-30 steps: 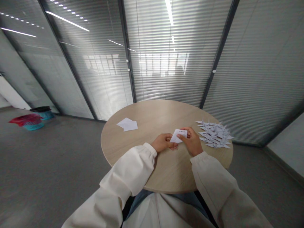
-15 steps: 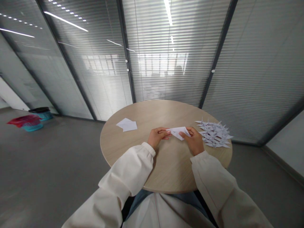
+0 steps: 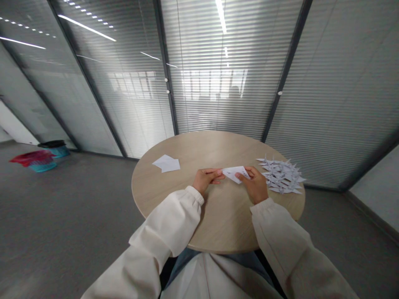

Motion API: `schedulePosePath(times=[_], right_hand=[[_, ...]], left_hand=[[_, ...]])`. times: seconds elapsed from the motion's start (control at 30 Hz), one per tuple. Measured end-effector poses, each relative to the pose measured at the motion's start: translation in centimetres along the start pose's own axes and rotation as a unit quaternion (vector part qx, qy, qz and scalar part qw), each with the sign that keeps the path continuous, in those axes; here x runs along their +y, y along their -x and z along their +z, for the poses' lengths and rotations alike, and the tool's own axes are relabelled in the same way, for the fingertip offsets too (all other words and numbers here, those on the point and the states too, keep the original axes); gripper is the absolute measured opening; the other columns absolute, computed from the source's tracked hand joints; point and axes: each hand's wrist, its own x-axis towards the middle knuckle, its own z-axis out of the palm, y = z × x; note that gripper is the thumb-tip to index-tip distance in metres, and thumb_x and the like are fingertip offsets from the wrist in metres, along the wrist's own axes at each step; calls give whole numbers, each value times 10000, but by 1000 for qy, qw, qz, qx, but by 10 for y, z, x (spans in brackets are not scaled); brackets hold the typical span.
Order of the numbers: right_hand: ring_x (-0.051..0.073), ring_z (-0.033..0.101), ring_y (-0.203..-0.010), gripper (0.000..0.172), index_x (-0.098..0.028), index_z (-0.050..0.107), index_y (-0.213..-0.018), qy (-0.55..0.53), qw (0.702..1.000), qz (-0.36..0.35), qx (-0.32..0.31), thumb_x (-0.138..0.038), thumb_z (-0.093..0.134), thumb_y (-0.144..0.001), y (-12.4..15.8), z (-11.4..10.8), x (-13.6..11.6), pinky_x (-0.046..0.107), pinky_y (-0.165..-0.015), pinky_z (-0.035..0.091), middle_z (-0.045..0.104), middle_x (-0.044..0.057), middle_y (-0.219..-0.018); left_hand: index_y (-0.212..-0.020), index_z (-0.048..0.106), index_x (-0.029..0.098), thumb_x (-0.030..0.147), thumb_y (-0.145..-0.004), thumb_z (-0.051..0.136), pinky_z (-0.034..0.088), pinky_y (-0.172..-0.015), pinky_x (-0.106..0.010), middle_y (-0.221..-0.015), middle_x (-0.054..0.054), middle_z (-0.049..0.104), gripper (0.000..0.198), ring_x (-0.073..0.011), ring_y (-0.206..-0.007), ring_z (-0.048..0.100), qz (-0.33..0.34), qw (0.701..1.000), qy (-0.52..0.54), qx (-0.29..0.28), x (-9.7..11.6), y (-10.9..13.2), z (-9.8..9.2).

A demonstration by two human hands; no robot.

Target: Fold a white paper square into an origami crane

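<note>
Right hand [image 3: 254,187] pinches a folded white paper [image 3: 236,174] by its right end between thumb and fingers, and left hand [image 3: 207,180] closes on its left tip. Both sleeved forearms [image 3: 165,220] angle inward over the round wooden table [image 3: 174,182].

Glass partition walls [image 3: 124,124] along back, slatted blinds [image 3: 343,104] behind them, dark metal frames [image 3: 288,70]. Ceiling lights [image 3: 87,28] reflecting in glass. Grey floor [image 3: 77,216], round pale-wood counter [image 3: 187,145]. Off left, teal bin [image 3: 59,151], red-and-teal basket [image 3: 34,160]. White wall [image 3: 375,187] far right.

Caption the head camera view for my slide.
Left hand and right hand hold folded white paper over a round wooden table, beside piled origami cranes.
</note>
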Motion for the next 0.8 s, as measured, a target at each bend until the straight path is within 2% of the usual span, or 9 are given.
schedulePosePath(times=[0.47,0.7,0.8], right_hand=[[228,641,-763,383,-162,620,-902,4,1000,-13,3,-422,714,-637,0,0,1,336,-682,492,688,75,-872],[225,642,-762,354,-171,620,-892,1,1000,-3,-9,-402,715,-642,1,1,0,329,-684,490,690,63,-852],[226,641,-758,366,-169,614,-892,-11,1000,4,-22,-402,720,-631,1,1,0,329,-675,492,689,63,-850]], left_hand=[[-831,679,77,340,-588,751,532,-570,-232,-884,-126,699,365,-201,-783,665,7,1000,-1,-3,2,1,1],[-813,638,94,367,-605,733,539,-546,-236,-864,-103,699,357,-205,-791,665,6,1000,22,-19,-2,2,3],[-840,649,80,355,-586,752,540,-542,-234,-823,-111,698,388,-206,-777,664,-6,999,-5,-39,-1,3,5]])
